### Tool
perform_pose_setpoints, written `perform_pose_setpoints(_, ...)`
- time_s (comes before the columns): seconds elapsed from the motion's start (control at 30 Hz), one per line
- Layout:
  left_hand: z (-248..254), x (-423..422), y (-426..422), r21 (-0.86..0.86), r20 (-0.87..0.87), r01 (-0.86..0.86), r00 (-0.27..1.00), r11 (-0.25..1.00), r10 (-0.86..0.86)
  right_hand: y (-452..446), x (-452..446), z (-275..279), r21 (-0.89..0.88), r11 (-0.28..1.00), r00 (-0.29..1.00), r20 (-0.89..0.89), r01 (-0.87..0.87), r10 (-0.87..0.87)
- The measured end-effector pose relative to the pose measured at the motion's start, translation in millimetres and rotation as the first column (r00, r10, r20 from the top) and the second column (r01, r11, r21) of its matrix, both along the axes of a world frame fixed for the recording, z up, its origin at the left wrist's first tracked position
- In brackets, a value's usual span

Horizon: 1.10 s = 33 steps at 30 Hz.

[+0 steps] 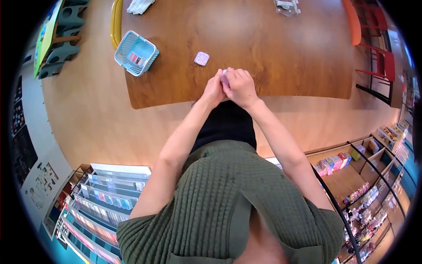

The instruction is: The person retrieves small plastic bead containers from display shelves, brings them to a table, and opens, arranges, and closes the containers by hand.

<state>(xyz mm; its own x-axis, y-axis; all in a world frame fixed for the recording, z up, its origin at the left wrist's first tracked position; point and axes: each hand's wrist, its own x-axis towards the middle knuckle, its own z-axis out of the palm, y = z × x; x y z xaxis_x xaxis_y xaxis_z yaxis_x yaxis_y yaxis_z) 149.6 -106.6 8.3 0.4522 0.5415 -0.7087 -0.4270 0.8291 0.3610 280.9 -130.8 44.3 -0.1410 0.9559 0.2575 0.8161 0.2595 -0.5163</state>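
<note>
Over the near edge of the wooden table, my left hand and my right hand are closed together around a small pale purple thing. Fingers cover most of it, so its kind does not show. Just beyond them on the tabletop lies a small square with rounded corners and a white and lavender pattern. A light blue plastic basket stands to the left, with several small red, white and dark items in its bottom.
The wooden table stretches ahead of me. White crumpled material and a clear plastic item lie at its far side. A yellow chair and red chairs flank it. Display racks stand behind me.
</note>
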Motion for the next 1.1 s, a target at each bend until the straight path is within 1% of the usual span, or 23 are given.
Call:
perform_pose_setpoints(0.07, -9, 5, 2, 0.012, 0.033, -0.026, 0.999, 1.000, 0.025, -1, -3, -9, 0.035, 0.999, 0.996, 0.093, 0.004, -0.007)
perform_pose_setpoints(0.17, -26, 11, 4, -0.008, 0.102, -0.046, 0.994, 0.999, 0.046, 1, -3, -6, 0.030, 1.000, 0.992, 0.124, -0.001, -0.002)
perform_pose_setpoints(0.2, -31, 13, 4, 0.006, 0.074, -0.024, 0.997, 1.000, 0.023, 1, -4, -4, 0.032, 0.999, 0.990, 0.141, -0.008, 0.003)
perform_pose_setpoints(0.27, -35, 16, 6, 0.013, 0.113, -0.033, 0.993, 0.999, 0.031, 4, -4, 1, 0.036, 0.999, 0.984, 0.175, -0.025, 0.019)
perform_pose_setpoints(0.4, -43, 14, 11, -0.013, 0.170, -0.055, 0.984, 0.998, 0.057, 6, -8, 3, 0.063, 0.998, 0.987, 0.160, -0.015, 0.005)
perform_pose_setpoints(0.43, -42, 15, 13, -0.025, 0.181, -0.100, 0.978, 0.995, 0.103, 7, -8, 5, 0.066, 0.998, 0.993, 0.116, 0.000, -0.008)
perform_pose_setpoints(0.47, -44, 11, 16, -0.005, 0.241, -0.053, 0.969, 0.999, 0.053, 9, -7, 6, -0.011, 0.997, 0.996, -0.034, 0.082, -0.082)
perform_pose_setpoints(0.5, -48, 3, 19, 0.018, 0.302, -0.003, 0.953, 1.000, -0.003, 12, -5, 5, -0.100, 0.983, 0.970, -0.172, 0.155, -0.171)
perform_pose_setpoints(0.53, -36, -3, 23, 0.044, 0.365, 0.050, 0.929, 0.998, -0.062, 15, -4, 14, -0.194, 0.956, 0.917, -0.295, 0.219, -0.270)
perform_pose_setpoints(0.57, -24, -1, 25, -0.009, 0.288, 0.065, 0.956, 0.998, -0.060, 19, -6, 23, -0.421, 0.878, 0.678, -0.579, 0.227, -0.453)
perform_pose_setpoints(0.6, -27, -4, 26, 0.012, 0.317, 0.098, 0.943, 0.995, -0.097, 21, 2, 18, -0.438, 0.861, 0.636, -0.593, 0.260, -0.494)
perform_pose_setpoints(0.67, -22, -7, 28, 0.023, 0.344, 0.108, 0.932, 0.994, -0.109, 31, 18, 0, -0.471, 0.822, 0.540, -0.623, 0.320, -0.567)
perform_pose_setpoints(0.7, -21, -8, 29, 0.033, 0.348, 0.114, 0.930, 0.993, -0.119, 32, 23, 3, -0.585, 0.761, 0.459, -0.614, 0.280, -0.641)
perform_pose_setpoints(0.77, -20, -12, 30, 0.051, 0.348, 0.120, 0.928, 0.991, -0.131, 30, 26, 4, -0.708, 0.688, 0.368, -0.605, 0.158, -0.706)
perform_pose_setpoints(0.8, -22, -11, 30, 0.042, 0.342, 0.123, 0.931, 0.991, -0.130, 29, 26, 4, -0.757, 0.648, 0.324, -0.593, 0.087, -0.737)
perform_pose_setpoints(0.83, -25, -11, 31, 0.033, 0.336, 0.126, 0.933, 0.991, -0.130, 28, 24, -1, -0.763, 0.645, 0.233, -0.619, 0.052, -0.750)
perform_pose_setpoints(0.87, -28, -11, 31, 0.025, 0.329, 0.128, 0.936, 0.991, -0.129, 27, 23, -4, -0.759, 0.649, 0.228, -0.623, 0.054, -0.748)
perform_pose_setpoints(0.93, -27, -12, 31, -0.008, 0.252, 0.137, 0.959, 0.990, -0.131, 29, 21, -9, -0.749, 0.660, 0.219, -0.635, 0.057, -0.740)
perform_pose_setpoints(0.97, -27, -12, 33, -0.022, 0.211, 0.139, 0.969, 0.990, -0.132, 32, 23, -12, -0.734, 0.675, 0.251, -0.640, 0.081, -0.726)
perform_pose_setpoints(1.03, -13, -21, 35, -0.072, 0.003, 0.231, 0.973, 0.970, -0.232, 39, 24, -21, -0.700, 0.704, 0.315, -0.645, 0.123, -0.696)
perform_pose_setpoints(1.07, -7, -27, 34, -0.104, -0.101, 0.271, 0.954, 0.957, -0.281, 43, 26, -27, -0.697, 0.704, 0.328, -0.638, 0.138, -0.697)
perform_pose_setpoints(1.1, -13, -36, 30, -0.057, -0.143, 0.305, 0.940, 0.951, -0.310, 47, 30, -34, -0.695, 0.703, 0.341, -0.631, 0.153, -0.697)
